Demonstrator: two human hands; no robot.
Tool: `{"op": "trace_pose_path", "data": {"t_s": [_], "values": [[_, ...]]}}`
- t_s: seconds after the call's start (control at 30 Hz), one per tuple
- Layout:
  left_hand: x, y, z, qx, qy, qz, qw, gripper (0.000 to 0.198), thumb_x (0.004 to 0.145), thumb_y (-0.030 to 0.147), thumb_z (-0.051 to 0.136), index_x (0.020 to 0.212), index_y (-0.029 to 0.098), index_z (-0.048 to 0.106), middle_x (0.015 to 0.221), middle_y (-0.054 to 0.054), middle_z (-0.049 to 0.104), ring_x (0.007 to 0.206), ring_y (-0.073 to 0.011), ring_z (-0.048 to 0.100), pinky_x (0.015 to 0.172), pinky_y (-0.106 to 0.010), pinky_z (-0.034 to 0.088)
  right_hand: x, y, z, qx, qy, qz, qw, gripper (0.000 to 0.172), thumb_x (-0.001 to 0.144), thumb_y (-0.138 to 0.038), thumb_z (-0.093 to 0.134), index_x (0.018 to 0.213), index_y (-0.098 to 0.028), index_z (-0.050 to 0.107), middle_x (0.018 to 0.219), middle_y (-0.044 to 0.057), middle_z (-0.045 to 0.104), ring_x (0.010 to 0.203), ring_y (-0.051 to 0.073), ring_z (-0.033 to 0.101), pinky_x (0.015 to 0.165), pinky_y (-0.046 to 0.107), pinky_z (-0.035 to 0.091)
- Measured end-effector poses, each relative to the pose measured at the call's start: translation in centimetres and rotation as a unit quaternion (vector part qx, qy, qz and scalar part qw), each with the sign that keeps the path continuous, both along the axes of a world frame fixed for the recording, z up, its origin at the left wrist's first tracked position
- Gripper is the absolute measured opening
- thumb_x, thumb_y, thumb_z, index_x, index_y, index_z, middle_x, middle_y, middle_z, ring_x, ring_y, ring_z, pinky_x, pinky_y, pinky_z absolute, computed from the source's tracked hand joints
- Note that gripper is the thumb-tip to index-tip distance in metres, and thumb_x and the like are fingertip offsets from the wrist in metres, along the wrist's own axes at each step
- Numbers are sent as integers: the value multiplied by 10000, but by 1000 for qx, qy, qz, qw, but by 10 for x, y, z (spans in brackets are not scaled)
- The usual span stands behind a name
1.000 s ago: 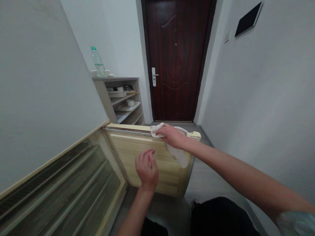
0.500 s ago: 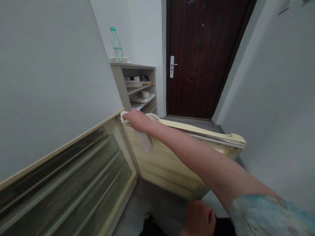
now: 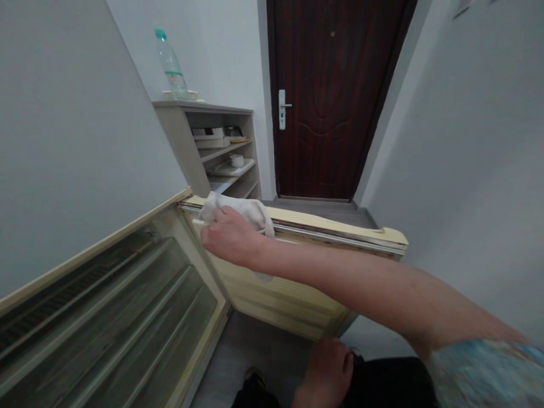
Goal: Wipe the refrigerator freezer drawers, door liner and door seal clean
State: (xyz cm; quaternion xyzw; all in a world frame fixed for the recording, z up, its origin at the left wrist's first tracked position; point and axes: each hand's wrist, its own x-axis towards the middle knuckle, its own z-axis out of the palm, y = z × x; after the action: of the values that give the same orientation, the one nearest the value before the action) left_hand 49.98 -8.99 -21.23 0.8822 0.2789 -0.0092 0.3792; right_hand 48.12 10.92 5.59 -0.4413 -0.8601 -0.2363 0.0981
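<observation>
My right hand (image 3: pixel 232 235) presses a crumpled white cloth (image 3: pixel 242 208) against the top left corner of a cream ribbed panel (image 3: pixel 280 300), which looks like an appliance door. The cloth lies partly over the panel's raised upper edge, and my forearm hides much of the ribbed face. My left hand (image 3: pixel 327 371) is curled closed at the bottom of the view, below the panel's lower edge and apart from it. It sits just above my dark trousers, with nothing visible in it.
Left of the panel, a large framed unit with dark ribbing and glassy strips (image 3: pixel 106 306) leans against the grey wall. Beyond stand a shelf unit (image 3: pixel 223 147) with a plastic bottle (image 3: pixel 170 65) on top and a dark red door (image 3: pixel 327 96). Grey floor lies below.
My right hand and the cloth have moved left along the panel's top edge to its corner. My left hand has dropped from the panel's face to near my lap.
</observation>
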Motion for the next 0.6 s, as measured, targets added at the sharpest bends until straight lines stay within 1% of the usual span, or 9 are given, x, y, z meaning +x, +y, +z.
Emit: {"op": "trace_pose_path", "data": {"t_s": [0.17, 0.27, 0.37, 0.4, 0.43, 0.47, 0.5, 0.53, 0.6], "values": [[-10, 10, 8, 42, -14, 55, 997, 327, 995, 294, 427, 972, 220, 744, 1026, -124, 729, 1010, -301, 690, 909, -448, 531, 60, -71, -2, 38, 10, -68, 997, 232, 995, -114, 532, 885, -149, 733, 869, 114, 718, 901, 261, 606, 742, 389, 434], [-12, 10, 3, 62, -33, 95, 993, 314, 998, 252, 437, 944, 209, 743, 978, -117, 733, 950, -283, 700, 870, -422, 542, 102, -112, -6, 46, 22, -107, 993, 225, 1006, -101, 531, 867, -135, 705, 843, 95, 709, 859, 257, 591, 722, 393, 401], [-15, 3, -4, 75, -66, 94, 991, 286, 987, 225, 479, 870, 217, 739, 922, -88, 738, 885, -263, 709, 825, -392, 556, 146, -146, -10, 60, 49, -146, 986, 181, 1007, -107, 562, 909, -137, 711, 859, 68, 721, 851, 238, 573, 723, 375, 373], [-18, 3, -2, 87, -94, 95, 987, 296, 995, 215, 466, 880, 218, 739, 925, -81, 739, 889, -248, 710, 832, -377, 561, 160, -155, -12, 65, 60, -159, 983, 163, 1001, -100, 572, 942, -144, 718, 880, 60, 728, 856, 231, 569, 730, 368, 369], [-23, 6, 6, 117, -145, 105, 977, 305, 1007, 201, 448, 911, 216, 737, 940, -77, 740, 905, -229, 710, 848, -358, 564, 174, -163, -14, 70, 74, -173, 980, 159, 993, -90, 579, 973, -153, 724, 897, 53, 733, 864, 228, 566, 740, 363, 371], [-29, 13, 20, 157, -202, 119, 959, 302, 1017, 188, 435, 967, 214, 732, 985, -78, 741, 946, -212, 705, 883, -344, 562, 188, -170, -16, 71, 93, -185, 976, 165, 983, -81, 585, 999, -163, 728, 912, 48, 735, 878, 229, 568, 753, 358, 380], [-35, 27, 41, 227, -306, 149, 913, 277, 1020, 178, 450, 1009, 205, 725, 1000, -80, 742, 947, -192, 703, 882, -317, 564, 201, -175, -18, 68, 119, -192, 972, 176, 973, -75, 588, 1021, -171, 728, 933, 45, 738, 895, 231, 571, 770, 354, 396], [-41, 46, 70, 312, -392, 169, 849, 200, 998, 159, 522, 1034, 209, 712, 1057, -84, 739, 988, -194, 697, 909, -316, 558, 213, -178, -22, 66, 153, -194, 967, 189, 965, -73, 585, 1041, -176, 725, 953, 43, 739, 911, 231, 575, 789, 349, 416], [-47, 102, 144, 447, -439, 190, 756, 106, 952, 169, 636, 1022, 216, 700, 1197, -109, 710, 1080, -228, 667, 1004, -376, 519, 234, -179, -32, 79, 236, -187, 950, 213, 961, -82, 565, 1081, -176, 714, 1001, 47, 737, 960, 233, 586, 844, 344, 458]]}}
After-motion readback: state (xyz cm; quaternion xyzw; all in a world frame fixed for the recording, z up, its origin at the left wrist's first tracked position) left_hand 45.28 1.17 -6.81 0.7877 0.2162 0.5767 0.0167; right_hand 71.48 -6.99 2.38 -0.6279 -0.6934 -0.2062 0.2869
